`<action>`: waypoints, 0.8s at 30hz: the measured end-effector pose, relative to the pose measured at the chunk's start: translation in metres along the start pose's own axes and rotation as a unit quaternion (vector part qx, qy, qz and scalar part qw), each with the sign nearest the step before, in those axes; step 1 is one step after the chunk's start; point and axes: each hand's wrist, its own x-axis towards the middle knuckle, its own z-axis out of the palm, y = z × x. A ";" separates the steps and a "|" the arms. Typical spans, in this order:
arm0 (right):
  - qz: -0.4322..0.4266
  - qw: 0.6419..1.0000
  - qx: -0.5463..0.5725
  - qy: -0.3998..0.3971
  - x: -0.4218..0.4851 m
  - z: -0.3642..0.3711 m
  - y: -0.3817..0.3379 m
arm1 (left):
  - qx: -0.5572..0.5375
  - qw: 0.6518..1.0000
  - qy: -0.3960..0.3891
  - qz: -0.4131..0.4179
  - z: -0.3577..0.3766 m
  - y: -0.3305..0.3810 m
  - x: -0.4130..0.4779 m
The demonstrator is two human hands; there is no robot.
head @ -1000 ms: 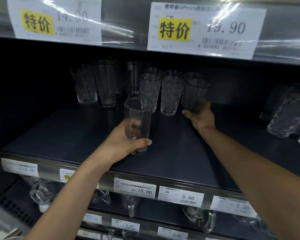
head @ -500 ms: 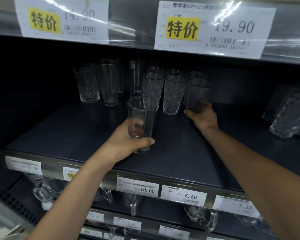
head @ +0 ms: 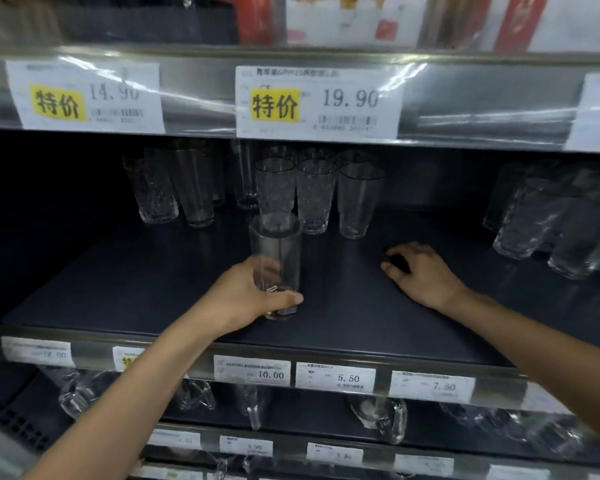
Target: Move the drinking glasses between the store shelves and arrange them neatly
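Tall glass (head: 275, 265) upright near the shelf (head: 361, 327) front, left hand (head: 246, 299) wrapped round its base; right hand (head: 420, 271) empty, fingers loosely curled on the shelf to its right; far row of glasses (head: 316, 195) looks tidy, this one apparently not yet slotted in.
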 end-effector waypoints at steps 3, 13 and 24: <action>-0.041 0.997 -0.067 -0.026 -0.025 -0.022 0.029 | 0.067 0.997 -0.025 0.003 0.015 0.012 0.003; 0.040 0.993 -0.102 -0.032 -0.051 -0.054 0.083 | 0.071 0.993 0.061 0.072 0.124 0.073 0.029; 0.031 0.997 -0.073 -0.007 -0.049 -0.053 0.086 | 0.178 0.966 0.169 0.078 0.191 0.107 0.100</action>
